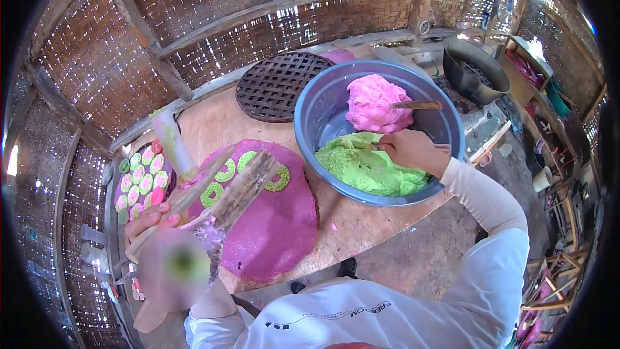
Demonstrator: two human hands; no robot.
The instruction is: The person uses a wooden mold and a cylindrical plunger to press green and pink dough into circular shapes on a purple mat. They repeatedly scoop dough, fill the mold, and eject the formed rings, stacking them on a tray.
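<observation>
Reaching into the large blue round plastic basin at the bench's far right edge, the right hand has its grip closed on a thin wooden stick over green dough; the left hand clasps a rough wooden press above the purple round mat; the overhanging basin could tip if pushed.

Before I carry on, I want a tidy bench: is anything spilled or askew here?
Only small things: a few pink crumbs lie loose on the wooden table beside the purple mat. The green dough and pink dough sit inside the blue basin; nothing has tipped.
</observation>
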